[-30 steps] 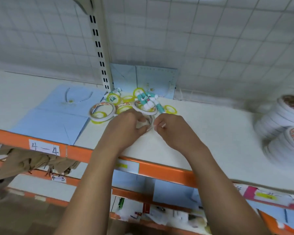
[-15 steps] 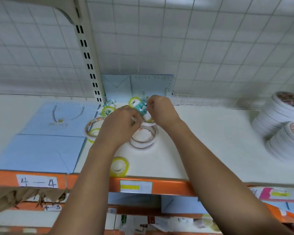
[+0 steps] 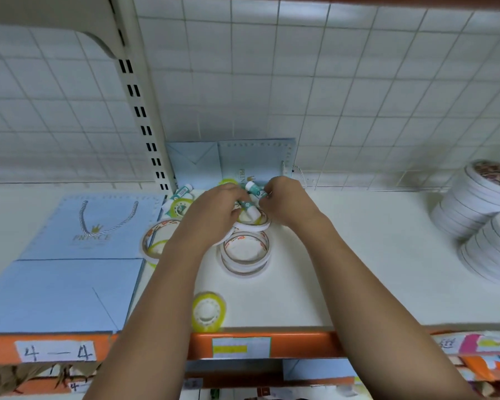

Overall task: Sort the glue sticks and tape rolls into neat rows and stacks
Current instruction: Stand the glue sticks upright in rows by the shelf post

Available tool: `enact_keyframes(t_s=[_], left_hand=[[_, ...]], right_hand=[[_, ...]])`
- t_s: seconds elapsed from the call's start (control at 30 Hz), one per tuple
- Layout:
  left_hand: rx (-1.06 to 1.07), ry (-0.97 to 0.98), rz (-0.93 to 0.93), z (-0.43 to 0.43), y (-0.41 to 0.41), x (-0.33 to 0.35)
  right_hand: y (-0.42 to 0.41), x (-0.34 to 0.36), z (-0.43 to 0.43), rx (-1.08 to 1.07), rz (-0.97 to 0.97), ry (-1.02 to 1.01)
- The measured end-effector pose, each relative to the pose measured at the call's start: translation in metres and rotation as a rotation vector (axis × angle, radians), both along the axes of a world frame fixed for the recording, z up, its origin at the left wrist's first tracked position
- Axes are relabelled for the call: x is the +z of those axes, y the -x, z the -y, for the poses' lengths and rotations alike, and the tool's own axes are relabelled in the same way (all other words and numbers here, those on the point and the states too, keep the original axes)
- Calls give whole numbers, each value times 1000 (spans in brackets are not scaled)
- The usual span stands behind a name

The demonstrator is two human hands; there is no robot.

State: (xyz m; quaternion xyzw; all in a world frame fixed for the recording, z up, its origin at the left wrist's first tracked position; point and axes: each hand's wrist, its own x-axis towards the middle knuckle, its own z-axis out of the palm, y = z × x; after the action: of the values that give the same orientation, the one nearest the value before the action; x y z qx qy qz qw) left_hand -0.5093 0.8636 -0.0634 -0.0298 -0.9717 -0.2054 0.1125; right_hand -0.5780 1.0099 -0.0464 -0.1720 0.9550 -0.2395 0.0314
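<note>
Teal-and-white glue sticks (image 3: 256,191), white caps, clear tape rolls (image 3: 243,269) stacked

White gridded wall panel (image 3: 329,96) is running behind the whole bay. Cream slotted upright (image 3: 145,125) is rising at left, a bracket (image 3: 98,39) curving off near its top. White shelf board (image 3: 358,269) is lying flat, with an orange front rail (image 3: 300,346) edging it and carrying a handwritten "4—4" label (image 3: 57,355). Light is falling evenly.

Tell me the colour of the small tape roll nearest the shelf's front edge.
Yellow tape roll, white core; head view.
</note>
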Motion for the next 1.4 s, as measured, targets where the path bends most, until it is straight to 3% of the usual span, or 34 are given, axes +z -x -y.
enact_keyframes(t_s=[0.23,0.37,0.77,0.9,1.4], left_hand=[[-26,72,152,-9,24,-9],[55,212,41,-23,25,-6],[-80,21,-47,-104,-30,20],[-181,-56,-59,-158,-43,25],[-435,22,-59,-434,-26,35]], right_hand=[[-10,-4,-27,-52,-14,9],[-21,-3,-39,-57,-32,55],[-72,13,-133,-145,-203,127],[-92,12,-184,-156,-215,98],[-109,12,-470,-434,-212,89]])
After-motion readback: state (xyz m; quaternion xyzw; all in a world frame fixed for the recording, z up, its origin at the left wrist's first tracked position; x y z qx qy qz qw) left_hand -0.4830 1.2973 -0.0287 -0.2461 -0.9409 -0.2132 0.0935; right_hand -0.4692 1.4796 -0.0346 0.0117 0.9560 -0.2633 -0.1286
